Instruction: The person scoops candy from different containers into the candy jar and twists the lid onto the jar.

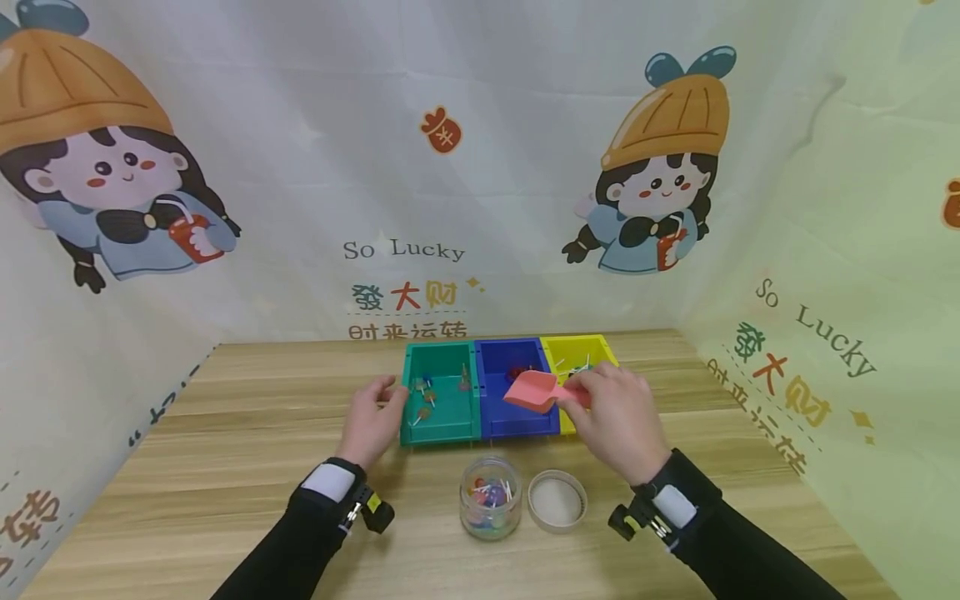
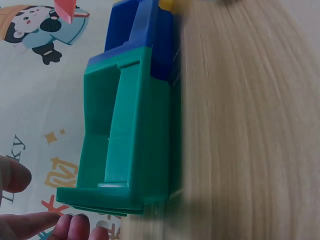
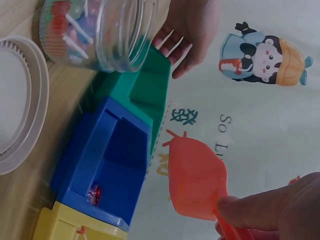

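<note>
My right hand (image 1: 621, 417) pinches the handle of a small pink scoop (image 1: 534, 392), held over the blue and yellow bins; no candy shows in its bowl. Beside the green bin (image 1: 442, 433), at its left wall, is my left hand (image 1: 372, 421) with fingers relaxed and nothing in them. Several small lollipops (image 1: 423, 398) lie in the green bin. The blue bin (image 1: 517, 427) holds a few dark red ones (image 3: 94, 194), partly hidden by the scoop in the head view. More sticks show in the yellow bin (image 1: 577, 346), behind my right hand.
In front of the bins stands an open glass jar (image 1: 490, 521) with colourful lollipops in it. Its white lid (image 1: 557, 502) lies to the right of it on the wooden table (image 1: 247, 467). A printed cloth (image 1: 517, 192) hangs behind the table.
</note>
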`<state>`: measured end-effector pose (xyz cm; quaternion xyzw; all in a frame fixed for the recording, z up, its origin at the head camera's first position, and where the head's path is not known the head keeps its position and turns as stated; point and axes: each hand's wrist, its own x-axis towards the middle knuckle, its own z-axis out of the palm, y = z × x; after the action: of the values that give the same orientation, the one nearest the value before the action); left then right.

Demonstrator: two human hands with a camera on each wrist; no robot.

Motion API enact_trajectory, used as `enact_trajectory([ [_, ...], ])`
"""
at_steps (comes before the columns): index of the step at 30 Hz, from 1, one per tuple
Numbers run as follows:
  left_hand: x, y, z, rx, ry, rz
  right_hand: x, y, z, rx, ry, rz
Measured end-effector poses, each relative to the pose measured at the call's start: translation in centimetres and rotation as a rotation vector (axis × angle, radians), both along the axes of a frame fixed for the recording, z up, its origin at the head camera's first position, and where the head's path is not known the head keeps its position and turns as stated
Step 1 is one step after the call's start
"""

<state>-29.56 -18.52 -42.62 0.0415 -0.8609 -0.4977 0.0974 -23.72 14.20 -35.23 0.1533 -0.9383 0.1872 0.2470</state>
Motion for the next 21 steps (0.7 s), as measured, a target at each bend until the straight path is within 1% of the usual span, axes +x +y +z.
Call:
enact_trajectory([
  [4, -0.7, 0.0, -0.3, -0.01, -0.007, 0.008, -1.0, -0.3, -0.5, 0.012, -0.039, -0.034],
  [9, -1.2, 0.0, -0.8, -0.034, -0.032, 0.009, -2.6, -0.9, -1.5, 0.071, -0.061, -0.059],
  [14, -1.2, 0.2, -1.1, -0.042, -0.067, 0.008, -4.3, -1.9, -2.8, 0.163, -0.083, -0.099],
  [17, -1.2, 0.4, -1.0, -0.038, -0.069, 0.006, -5.1, -2.6, -3.4, 0.202, -0.087, -0.118],
  [21, -1.1, 0.4, -0.7, -0.026, -0.071, 0.001, -5.9, -3.5, -3.7, 0.23, -0.102, -0.123],
])
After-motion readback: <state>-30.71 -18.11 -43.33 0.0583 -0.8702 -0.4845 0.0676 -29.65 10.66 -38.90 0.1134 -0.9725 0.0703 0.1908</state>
